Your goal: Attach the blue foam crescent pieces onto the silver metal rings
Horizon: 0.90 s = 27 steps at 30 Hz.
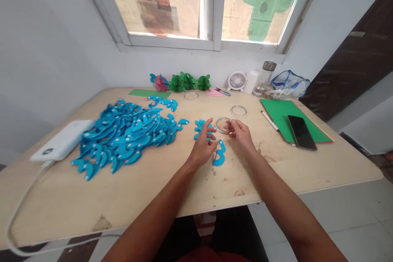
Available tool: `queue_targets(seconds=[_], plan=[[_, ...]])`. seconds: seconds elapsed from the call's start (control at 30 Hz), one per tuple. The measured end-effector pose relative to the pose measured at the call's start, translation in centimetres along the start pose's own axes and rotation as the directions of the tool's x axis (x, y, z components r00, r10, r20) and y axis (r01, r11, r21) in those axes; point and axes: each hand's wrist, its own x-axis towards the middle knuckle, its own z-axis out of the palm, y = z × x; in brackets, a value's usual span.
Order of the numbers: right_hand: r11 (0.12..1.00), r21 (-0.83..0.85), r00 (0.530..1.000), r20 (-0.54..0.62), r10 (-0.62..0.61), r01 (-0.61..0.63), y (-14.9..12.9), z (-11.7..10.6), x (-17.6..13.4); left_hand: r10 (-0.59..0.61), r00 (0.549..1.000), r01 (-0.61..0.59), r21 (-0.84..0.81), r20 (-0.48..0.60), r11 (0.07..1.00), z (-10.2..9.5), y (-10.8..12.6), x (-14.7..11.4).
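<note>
My right hand (241,134) has its fingertips closed at the right edge of a thin ring-shaped roll of tape (216,127). Left of it, my left hand (202,144) is half curled, its fingers apart, with nothing visible between them. Just below the fingers lies a blue curved paper piece (220,159) with small white patches. A fanned blue paper shape (199,125) sits behind my left hand, which partly covers it. Further left spreads a large heap of blue curved paper pieces (129,129), many bearing white squares.
Two more rings (238,106) (191,92) lie toward the back. Green folded-paper figures (187,82), a small fan (237,81) and a glass bottle (264,80) line the wall. At right, a phone (301,132) rests on green sheets (285,114); a white power bank (63,141) is at left.
</note>
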Motion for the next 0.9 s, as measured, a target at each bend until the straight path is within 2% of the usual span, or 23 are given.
queue_targets(seconds=[0.17,0.23,0.4,0.63,0.9], plan=[[1.000,0.006,1.000,-0.015,0.004,-0.004,-0.4,0.0,-0.1,0.093,0.995,-0.097,0.205,0.030,0.974,0.4,-0.3,-0.5],[1.000,0.004,1.000,-0.021,0.005,-0.005,-0.5,-0.1,-0.2,0.115,0.993,-0.117,0.227,0.021,0.967,0.7,-0.3,-0.7],[1.000,0.012,1.000,-0.004,0.014,-0.014,-0.3,-0.1,-0.1,0.017,1.000,-0.017,0.042,-0.009,0.999,1.1,0.2,-0.7],[0.998,0.021,0.998,0.023,0.062,-0.062,-0.3,0.0,-0.2,-0.018,0.998,0.023,-0.089,0.057,0.996,1.4,-0.5,-0.8],[0.999,0.017,0.998,0.024,0.051,-0.051,-0.2,-0.1,-0.1,-0.047,0.997,0.052,-0.083,0.068,0.995,1.4,-0.9,-0.6]])
